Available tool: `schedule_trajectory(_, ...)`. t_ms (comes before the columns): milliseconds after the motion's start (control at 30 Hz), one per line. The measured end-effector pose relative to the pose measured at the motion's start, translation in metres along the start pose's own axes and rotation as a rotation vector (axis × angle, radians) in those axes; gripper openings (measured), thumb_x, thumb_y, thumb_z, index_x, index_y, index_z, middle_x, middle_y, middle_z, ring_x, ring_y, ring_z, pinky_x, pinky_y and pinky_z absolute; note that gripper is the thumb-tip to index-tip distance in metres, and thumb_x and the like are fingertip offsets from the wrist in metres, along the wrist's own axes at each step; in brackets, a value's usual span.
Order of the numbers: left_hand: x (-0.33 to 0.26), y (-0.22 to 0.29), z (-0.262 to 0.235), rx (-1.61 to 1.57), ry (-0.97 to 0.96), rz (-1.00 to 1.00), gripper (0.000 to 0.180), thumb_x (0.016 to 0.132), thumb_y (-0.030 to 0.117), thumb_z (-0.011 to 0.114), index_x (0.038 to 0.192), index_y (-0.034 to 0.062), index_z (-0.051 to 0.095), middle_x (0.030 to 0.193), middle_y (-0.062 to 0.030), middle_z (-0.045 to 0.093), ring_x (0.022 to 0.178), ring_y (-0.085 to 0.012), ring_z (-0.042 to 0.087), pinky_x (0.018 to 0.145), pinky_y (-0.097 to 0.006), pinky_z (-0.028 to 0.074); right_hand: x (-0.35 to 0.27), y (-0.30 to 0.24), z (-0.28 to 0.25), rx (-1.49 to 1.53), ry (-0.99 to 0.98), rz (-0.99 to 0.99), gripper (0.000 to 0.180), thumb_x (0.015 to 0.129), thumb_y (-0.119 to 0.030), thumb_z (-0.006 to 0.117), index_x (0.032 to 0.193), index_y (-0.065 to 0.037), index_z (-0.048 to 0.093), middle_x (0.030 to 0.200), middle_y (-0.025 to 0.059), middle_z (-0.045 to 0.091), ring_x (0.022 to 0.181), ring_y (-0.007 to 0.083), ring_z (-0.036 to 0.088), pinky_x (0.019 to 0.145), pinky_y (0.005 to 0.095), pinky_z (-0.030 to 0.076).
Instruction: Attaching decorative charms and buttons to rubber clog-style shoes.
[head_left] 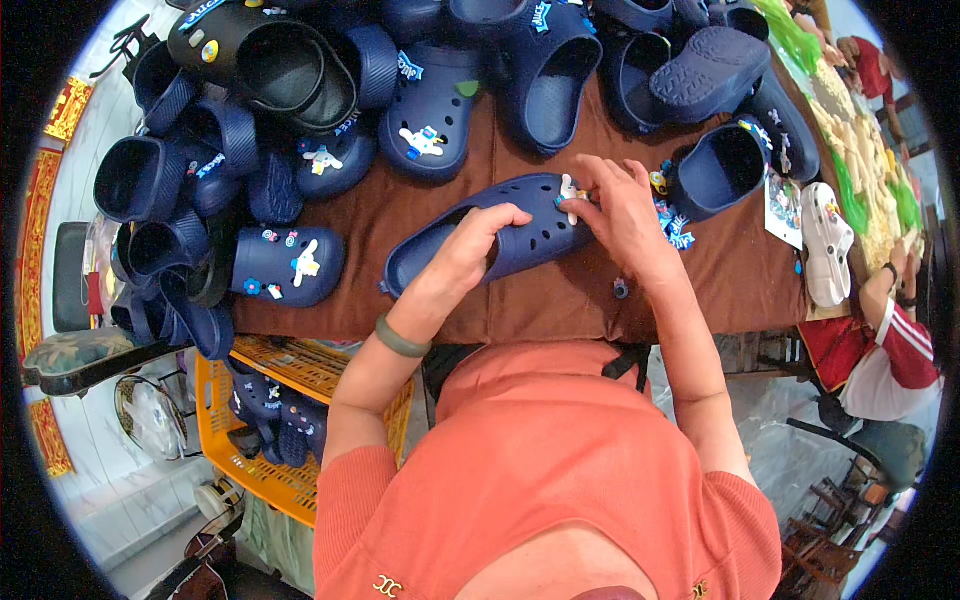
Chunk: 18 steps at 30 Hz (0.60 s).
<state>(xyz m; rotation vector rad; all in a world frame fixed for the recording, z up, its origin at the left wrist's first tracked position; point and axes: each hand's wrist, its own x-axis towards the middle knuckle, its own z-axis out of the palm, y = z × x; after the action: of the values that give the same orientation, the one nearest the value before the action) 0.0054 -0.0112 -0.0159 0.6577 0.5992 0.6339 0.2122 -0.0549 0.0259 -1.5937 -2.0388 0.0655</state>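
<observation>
- On the brown tabletop (560, 300), seen from the head camera, I find a navy clog (520, 240) lying on its side at the middle, toe toward the right.
- Left hand (470, 250) is clamped on the clog's upper, fingers curled over the perforated top, steadying it.
- Right hand (620, 215) is at the toe, fingertips pinched together on a small white charm (570, 192) that sits against the clog's holes.
- I judge the step in hand to be pressing that charm into a hole; whether it is seated I cannot tell.
- Next move, as I read it, calls for firm thumb pressure while the left hand keeps the clog from rolling.
- Loose charms (675, 225) lie just beside the right hand; a decorated clog (285, 265) sits to the left, and a heap of navy clogs (330, 90) fills the far edge.
- A white clog (825, 240) lies far right.
</observation>
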Motion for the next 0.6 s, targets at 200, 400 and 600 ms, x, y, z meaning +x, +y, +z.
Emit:
schedule_trajectory(200, -0.001, 0.000, 0.002, 0.008, 0.021, -0.004, 0.023, 0.081, 0.006, 0.058, 0.100, -0.0044, 0.063, 0.094, -0.0100, 0.068, 0.079, -0.0169, 0.067, 0.078, -0.030, 0.054, -0.009, 0.004, 0.006, -0.106, 0.105, -0.150, 0.017, 0.079, -0.022, 0.068, 0.092, -0.011, 0.069, 0.091, 0.0036, 0.061, 0.096, 0.0251, 0.054, 0.092, 0.0441, 0.034)
schedule_trajectory(400, 0.001, -0.003, -0.001, 0.099, -0.006, -0.019, 0.019, 0.080, 0.006, 0.060, 0.096, -0.0031, 0.065, 0.091, -0.0078, 0.068, 0.077, -0.0147, 0.066, 0.075, -0.027, 0.053, -0.001, 0.033, -0.006, 0.051, -0.102, -0.232, 0.016, 0.079, -0.024, 0.068, 0.092, -0.013, 0.071, 0.094, 0.0032, 0.062, 0.099, 0.0243, 0.054, 0.091, 0.0430, 0.035)
schedule_trajectory(600, -0.002, 0.002, 0.006, 0.108, -0.023, 0.011, 0.020, 0.079, 0.004, 0.058, 0.096, -0.0041, 0.065, 0.090, -0.0078, 0.068, 0.076, -0.0141, 0.065, 0.074, -0.026, 0.052, 0.011, 0.045, 0.001, 0.329, -0.321, -0.103, 0.015, 0.077, -0.020, 0.071, 0.090, -0.012, 0.071, 0.091, 0.0056, 0.061, 0.095, 0.0252, 0.056, 0.086, 0.0384, 0.041)
